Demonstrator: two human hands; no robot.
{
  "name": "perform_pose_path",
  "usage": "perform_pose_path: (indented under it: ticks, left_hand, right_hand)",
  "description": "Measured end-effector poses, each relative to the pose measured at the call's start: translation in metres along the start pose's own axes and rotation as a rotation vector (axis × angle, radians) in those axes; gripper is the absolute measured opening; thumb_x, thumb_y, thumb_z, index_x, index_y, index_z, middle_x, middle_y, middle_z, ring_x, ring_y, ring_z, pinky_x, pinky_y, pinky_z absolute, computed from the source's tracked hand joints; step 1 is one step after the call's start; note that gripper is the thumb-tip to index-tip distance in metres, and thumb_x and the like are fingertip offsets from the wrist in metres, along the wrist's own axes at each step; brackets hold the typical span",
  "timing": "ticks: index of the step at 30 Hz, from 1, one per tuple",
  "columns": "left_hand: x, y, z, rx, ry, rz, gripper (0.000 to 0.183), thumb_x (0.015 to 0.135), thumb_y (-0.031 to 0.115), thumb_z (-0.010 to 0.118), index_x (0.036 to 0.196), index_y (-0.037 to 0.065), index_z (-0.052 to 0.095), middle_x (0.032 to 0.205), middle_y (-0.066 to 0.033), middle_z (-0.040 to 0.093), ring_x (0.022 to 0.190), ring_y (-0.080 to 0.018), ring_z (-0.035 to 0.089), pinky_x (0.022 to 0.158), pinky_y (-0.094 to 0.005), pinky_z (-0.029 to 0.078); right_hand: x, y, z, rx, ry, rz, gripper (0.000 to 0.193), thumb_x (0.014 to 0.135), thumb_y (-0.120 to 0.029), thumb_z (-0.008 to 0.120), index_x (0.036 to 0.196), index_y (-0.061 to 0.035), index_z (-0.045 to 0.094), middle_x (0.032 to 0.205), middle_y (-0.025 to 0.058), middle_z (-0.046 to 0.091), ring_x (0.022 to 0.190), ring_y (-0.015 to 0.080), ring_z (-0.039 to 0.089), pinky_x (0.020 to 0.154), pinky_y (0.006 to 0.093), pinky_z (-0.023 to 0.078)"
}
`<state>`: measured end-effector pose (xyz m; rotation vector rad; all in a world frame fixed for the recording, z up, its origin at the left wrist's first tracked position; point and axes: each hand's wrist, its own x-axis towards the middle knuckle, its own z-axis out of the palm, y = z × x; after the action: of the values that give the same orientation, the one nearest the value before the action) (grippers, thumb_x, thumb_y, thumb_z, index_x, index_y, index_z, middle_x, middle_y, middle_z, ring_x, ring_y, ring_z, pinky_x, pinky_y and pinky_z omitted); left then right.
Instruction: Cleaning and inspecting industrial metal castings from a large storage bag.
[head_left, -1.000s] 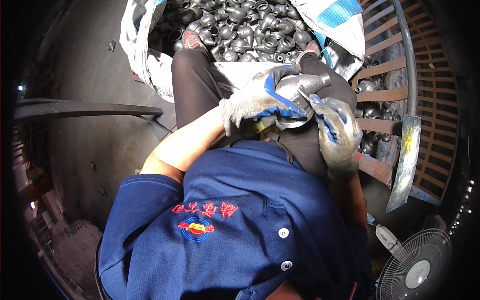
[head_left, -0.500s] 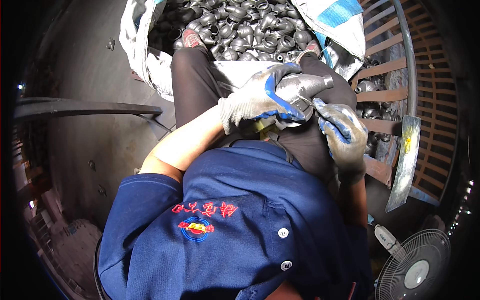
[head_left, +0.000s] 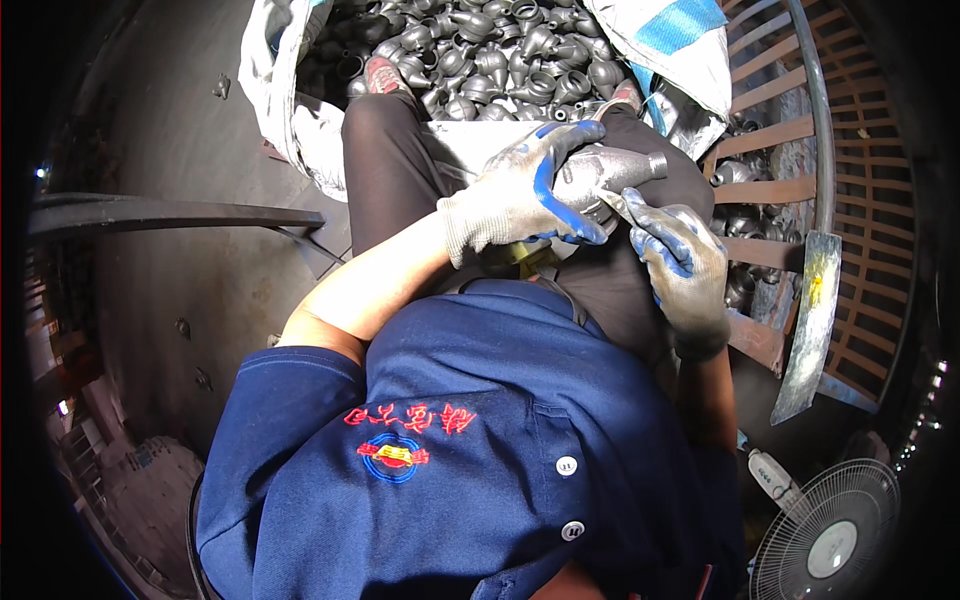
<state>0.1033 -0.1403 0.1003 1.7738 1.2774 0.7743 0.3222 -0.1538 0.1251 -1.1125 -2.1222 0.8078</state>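
Observation:
Above my lap, my left hand [head_left: 535, 190], in a white glove with blue coating, grips a grey metal casting [head_left: 620, 170]. The casting is bulbous, with a narrow neck pointing right. My right hand [head_left: 680, 250], in a similar, dirtier glove, is closed on a slim pale tool [head_left: 612, 202], whose tip lies against the casting's near side. Most of the tool is hidden in the fingers, so its kind cannot be made out.
Ahead of me a white woven bulk bag [head_left: 265, 90] holds many similar grey castings [head_left: 490, 65]. To the right stands a rusty slatted metal crate [head_left: 775, 190] with more castings. A fan [head_left: 830, 545] sits at lower right; a dark metal bar [head_left: 200, 215] extends from the left.
My right hand's fingers and the tool have shifted slightly up and left along the casting. The left hand and casting stay nearly in place.

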Motion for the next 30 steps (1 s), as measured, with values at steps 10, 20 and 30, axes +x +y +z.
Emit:
perform_pose_path:
  ticks: [10,20,30]
  left_hand:
    - [-0.001,-0.004,0.002,0.036,0.013,-0.026,0.090,0.053,0.037,0.080,0.127,0.003,0.042,0.123,-0.0178,0.047,0.115,-0.0305,0.045,0.097,-0.0370,0.035]
    - [0.000,-0.007,0.005,0.073,0.082,0.006,0.091,0.053,0.038,0.081,0.128,0.006,0.042,0.124,-0.0177,0.047,0.116,-0.0309,0.045,0.098,-0.0377,0.036]
    - [-0.003,-0.002,0.007,0.194,0.144,0.055,0.090,0.053,0.040,0.080,0.129,0.010,0.041,0.124,-0.0166,0.046,0.114,-0.0322,0.046,0.096,-0.0396,0.038]
  right_hand:
    - [-0.004,-0.005,0.011,0.107,0.061,0.113,0.023,0.075,0.000,0.060,0.097,-0.0009,0.063,0.081,0.0136,0.060,0.072,0.0260,0.060,0.067,0.0325,0.047]
    - [-0.004,-0.015,0.014,0.353,0.061,0.234,0.028,0.074,0.001,0.065,0.102,0.0020,0.062,0.086,0.0083,0.061,0.073,0.0134,0.060,0.065,0.0258,0.047]
    - [-0.004,-0.003,0.009,0.171,-0.016,0.211,0.029,0.076,0.000,0.059,0.105,-0.0016,0.062,0.085,0.0125,0.060,0.072,0.0199,0.059,0.066,0.0284,0.047]
